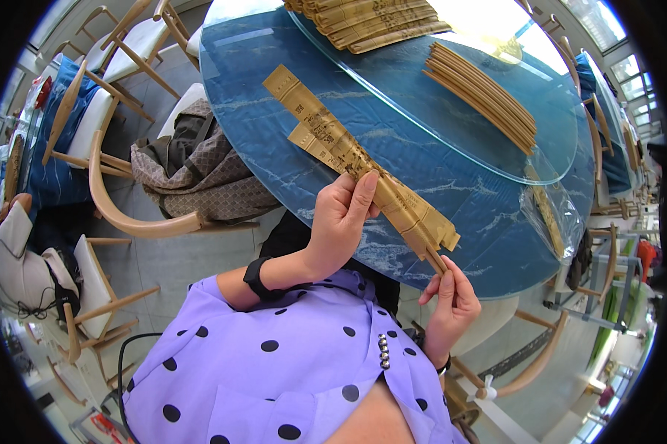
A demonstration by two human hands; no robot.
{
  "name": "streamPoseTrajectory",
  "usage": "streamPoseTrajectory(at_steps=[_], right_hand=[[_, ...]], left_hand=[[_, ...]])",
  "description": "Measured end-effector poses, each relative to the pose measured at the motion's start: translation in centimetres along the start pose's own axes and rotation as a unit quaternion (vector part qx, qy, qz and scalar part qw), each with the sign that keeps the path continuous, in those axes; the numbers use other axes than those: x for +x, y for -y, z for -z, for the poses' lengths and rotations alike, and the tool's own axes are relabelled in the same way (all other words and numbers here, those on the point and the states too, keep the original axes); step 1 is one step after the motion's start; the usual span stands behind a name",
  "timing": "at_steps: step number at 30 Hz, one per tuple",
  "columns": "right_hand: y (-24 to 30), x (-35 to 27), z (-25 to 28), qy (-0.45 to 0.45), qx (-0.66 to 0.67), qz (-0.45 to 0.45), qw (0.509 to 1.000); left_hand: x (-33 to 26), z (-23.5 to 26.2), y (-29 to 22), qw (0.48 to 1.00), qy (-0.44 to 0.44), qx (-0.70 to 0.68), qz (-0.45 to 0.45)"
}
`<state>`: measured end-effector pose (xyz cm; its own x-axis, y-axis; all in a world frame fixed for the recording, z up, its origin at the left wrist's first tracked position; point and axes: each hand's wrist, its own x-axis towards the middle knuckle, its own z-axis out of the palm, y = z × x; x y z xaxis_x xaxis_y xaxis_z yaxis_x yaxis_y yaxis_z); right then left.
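Observation:
My left hand (346, 207) is closed, thumb on top, around the middle of two overlapping gold paper chopstick sleeves (292, 92) with dark printed patterns. The sleeves slant across the near part of the table, and their far ends fan apart. Between the fingertips of my right hand (452, 300) are the ends of brown wooden chopsticks (435, 260). These ends stick out of the sleeves' torn-looking near opening; the rest of their length is hidden inside.
A blue marbled round table (274, 140) carries a glass turntable (392, 96). On it lie a pile of gold sleeves (378, 22) and a row of loose chopsticks (481, 92). A clear plastic bag (551, 211) sits near the right edge. A chair with a patterned bag (200, 166) stands left.

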<state>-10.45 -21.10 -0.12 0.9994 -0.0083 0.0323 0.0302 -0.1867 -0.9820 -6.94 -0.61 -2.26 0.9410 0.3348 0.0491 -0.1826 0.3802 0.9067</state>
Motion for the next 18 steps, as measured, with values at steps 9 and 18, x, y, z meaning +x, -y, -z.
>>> streamPoseTrajectory(at_steps=[9, 18], right_hand=[[0.0, 0.0, 0.1, 0.0, -0.003, 0.015, 1.0], [0.1, 0.1, 0.0, 0.004, 0.011, 0.019, 1.0]], left_hand=[[0.8, 0.7, -0.2, 0.997, -0.035, 0.042, -0.051], [0.8, 0.8, -0.5, 0.995, -0.041, 0.072, -0.059]])
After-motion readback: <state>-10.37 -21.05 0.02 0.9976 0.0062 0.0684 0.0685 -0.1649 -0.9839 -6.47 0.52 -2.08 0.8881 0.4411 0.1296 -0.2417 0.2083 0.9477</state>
